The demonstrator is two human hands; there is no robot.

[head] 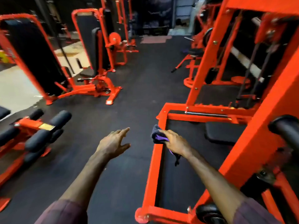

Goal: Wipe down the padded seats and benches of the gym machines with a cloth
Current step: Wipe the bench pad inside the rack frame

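My right hand [175,143] grips a bunched dark purple cloth [157,135] in the air, above the left rail of an orange machine's floor frame [152,167]. A black padded seat [224,132] of that machine lies low to the right of the cloth, apart from it. My left hand [114,143] hovers over the dark floor with fingers spread and straight, holding nothing. At the far left stands a bench with black roller pads [48,126] on an orange frame. Another black padded seat [88,72] belongs to a machine further back on the left.
Orange-framed gym machines line both sides of a dark rubber-floored aisle [142,81]. A tall orange upright [265,120] and a black roller pad [286,128] stand close at my right. A small black seat [195,52] sits on a machine at the back right.
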